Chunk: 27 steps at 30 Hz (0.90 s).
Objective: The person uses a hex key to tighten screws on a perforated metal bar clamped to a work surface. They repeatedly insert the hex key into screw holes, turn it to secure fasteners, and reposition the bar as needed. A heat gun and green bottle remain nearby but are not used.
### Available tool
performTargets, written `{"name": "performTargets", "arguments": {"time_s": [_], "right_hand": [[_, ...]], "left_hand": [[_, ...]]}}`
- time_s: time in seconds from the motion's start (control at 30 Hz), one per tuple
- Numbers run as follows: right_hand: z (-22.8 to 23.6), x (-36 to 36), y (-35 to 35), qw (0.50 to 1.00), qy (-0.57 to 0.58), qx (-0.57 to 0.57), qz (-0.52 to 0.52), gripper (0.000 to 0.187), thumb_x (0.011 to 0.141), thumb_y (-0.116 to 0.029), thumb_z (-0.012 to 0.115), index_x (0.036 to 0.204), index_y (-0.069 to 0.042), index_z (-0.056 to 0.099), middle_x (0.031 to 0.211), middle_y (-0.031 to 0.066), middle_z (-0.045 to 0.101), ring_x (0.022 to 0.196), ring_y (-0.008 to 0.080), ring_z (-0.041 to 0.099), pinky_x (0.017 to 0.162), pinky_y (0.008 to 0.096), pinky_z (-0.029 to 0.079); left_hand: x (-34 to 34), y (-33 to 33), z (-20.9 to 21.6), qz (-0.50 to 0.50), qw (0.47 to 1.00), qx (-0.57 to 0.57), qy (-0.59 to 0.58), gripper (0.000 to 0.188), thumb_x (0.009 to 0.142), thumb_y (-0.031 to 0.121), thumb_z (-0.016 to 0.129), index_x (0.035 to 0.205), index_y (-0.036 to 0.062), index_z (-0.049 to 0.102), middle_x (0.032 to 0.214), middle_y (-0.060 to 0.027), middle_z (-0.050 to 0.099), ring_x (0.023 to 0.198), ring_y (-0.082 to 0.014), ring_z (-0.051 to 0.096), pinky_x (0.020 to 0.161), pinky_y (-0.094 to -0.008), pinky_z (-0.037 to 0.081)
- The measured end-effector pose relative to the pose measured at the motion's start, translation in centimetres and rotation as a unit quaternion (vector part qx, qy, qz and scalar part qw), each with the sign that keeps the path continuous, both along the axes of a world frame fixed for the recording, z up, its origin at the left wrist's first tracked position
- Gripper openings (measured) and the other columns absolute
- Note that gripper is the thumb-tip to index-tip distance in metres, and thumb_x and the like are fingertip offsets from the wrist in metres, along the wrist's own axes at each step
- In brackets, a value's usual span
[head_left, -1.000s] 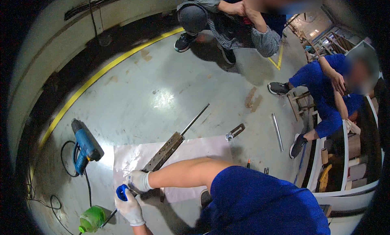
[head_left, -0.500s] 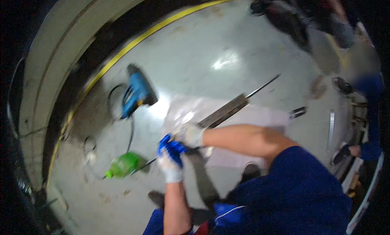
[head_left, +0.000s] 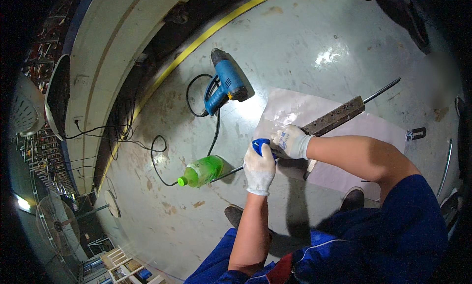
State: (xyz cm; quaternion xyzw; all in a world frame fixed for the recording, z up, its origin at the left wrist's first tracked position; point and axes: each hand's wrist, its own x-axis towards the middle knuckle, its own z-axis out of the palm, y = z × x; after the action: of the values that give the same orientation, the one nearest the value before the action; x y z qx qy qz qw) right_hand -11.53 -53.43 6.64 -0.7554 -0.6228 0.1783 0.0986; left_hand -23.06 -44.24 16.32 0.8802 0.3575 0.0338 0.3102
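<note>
My left hand (head_left: 260,168), in a white knit glove, is closed round a crumpled blue cloth-like piece (head_left: 261,145). A thin dark rod (head_left: 231,173) runs out from beside that hand towards a green bottle. Close against it, my right hand (head_left: 290,141), gloved the same way, has its fingers curled in; what they hold is hidden. Beyond the right hand lies a long, worn metal block (head_left: 337,118) with holes along its side. A shiny rod (head_left: 382,91) sticks out of the block's far end.
A blue heat gun (head_left: 228,82) lies ahead with its black cable (head_left: 216,131). The green bottle (head_left: 201,171) lies on its side left of my hands. White sheeting (head_left: 388,136) covers floor under the block. A slotted black piece (head_left: 416,133) is at right; a yellow line (head_left: 196,41) borders the floor.
The view has swung leftwards, so the scene sits further right. The blue piece, spread out earlier between my hands, is now bunched up in my left hand.
</note>
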Motion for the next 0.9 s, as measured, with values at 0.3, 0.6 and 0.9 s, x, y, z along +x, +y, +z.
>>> {"name": "performTargets", "arguments": {"time_s": [0.3, 0.6, 0.9], "right_hand": [[-2.9, 0.2, -0.7, 0.992, 0.084, 0.084, -0.037, 0.021, 0.091, -0.033, 0.057, 0.091, -0.015, 0.068, 0.101, 0.0109, 0.073, 0.095, 0.0305, 0.070, 0.092, 0.0412, 0.054], [0.6, 0.3, -0.2, 0.999, 0.028, 0.017, 0.033, 0.023, 0.093, -0.024, 0.055, 0.101, -0.013, 0.073, 0.106, 0.0098, 0.074, 0.106, 0.0281, 0.071, 0.093, 0.0413, 0.055], [1.4, 0.3, -0.2, 0.997, 0.066, -0.032, 0.019, 0.023, 0.095, -0.033, 0.059, 0.104, -0.017, 0.072, 0.115, 0.0110, 0.071, 0.114, 0.0288, 0.067, 0.098, 0.0427, 0.052]], "left_hand": [[2.6, 0.4, 3.1, -0.404, 0.861, 0.231, 0.206, 0.041, 0.094, 0.012, 0.052, 0.134, 0.0134, 0.062, 0.094, -0.0178, 0.070, 0.084, -0.0355, 0.071, 0.074, -0.0480, 0.055], [-1.3, 2.1, 2.6, -0.142, 0.987, -0.053, 0.049, 0.040, 0.093, 0.026, 0.070, 0.122, -0.0011, 0.067, 0.104, -0.0259, 0.073, 0.092, -0.0431, 0.071, 0.083, -0.0471, 0.057], [0.4, 5.3, 3.7, -0.534, 0.828, 0.114, 0.124, 0.037, 0.096, 0.012, 0.054, 0.132, 0.0054, 0.061, 0.107, -0.0177, 0.071, 0.099, -0.0370, 0.068, 0.088, -0.0449, 0.052]]}}
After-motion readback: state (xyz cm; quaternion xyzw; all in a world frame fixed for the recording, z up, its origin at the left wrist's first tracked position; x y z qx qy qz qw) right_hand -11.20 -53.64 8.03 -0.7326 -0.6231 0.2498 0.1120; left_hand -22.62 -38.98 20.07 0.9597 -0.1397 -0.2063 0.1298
